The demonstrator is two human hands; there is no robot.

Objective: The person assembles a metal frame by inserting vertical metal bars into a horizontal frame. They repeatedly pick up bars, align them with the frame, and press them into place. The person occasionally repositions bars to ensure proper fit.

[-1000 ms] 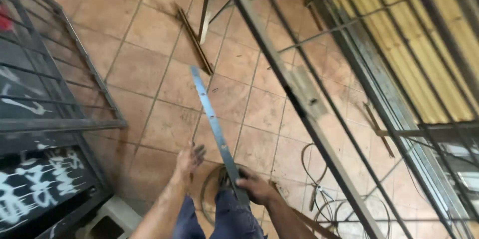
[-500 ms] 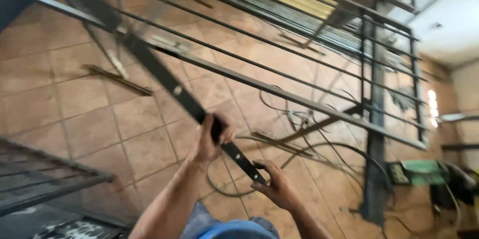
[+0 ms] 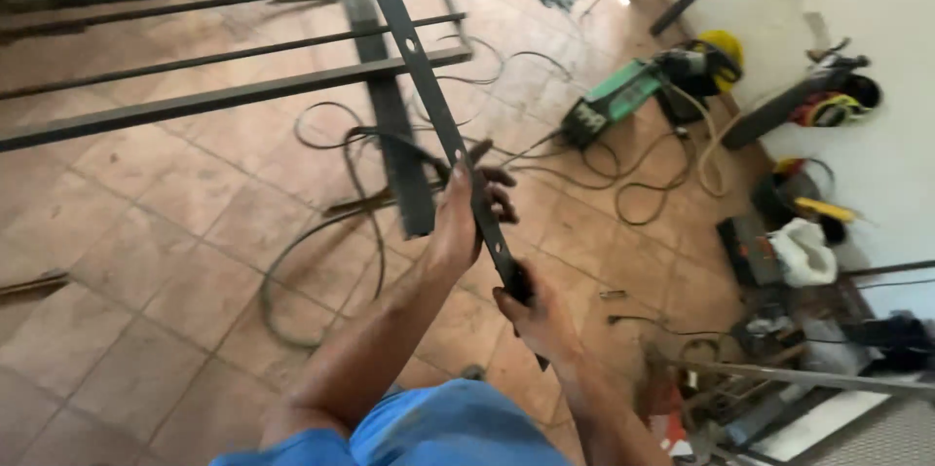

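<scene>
I have both hands on a long flat steel bar (image 3: pixel 429 86) with holes along it; my left hand (image 3: pixel 466 213) is wrapped around its middle stretch, fingers curled over the edge; my right hand (image 3: pixel 531 315) is clenched on its near end, just below the left; the bar runs up and away from both hands, above the tiled floor (image 3: pixel 146 232); black cables (image 3: pixel 312 252) loop on the floor beyond my left hand; a green machine (image 3: pixel 609 101) sits well off past my right.

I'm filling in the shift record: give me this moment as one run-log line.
left hand: grips flat metal bar mid-length | right hand: grips bar's near end | bar: raised, tilted over tiled floor | nearby: cables, green machine
</scene>
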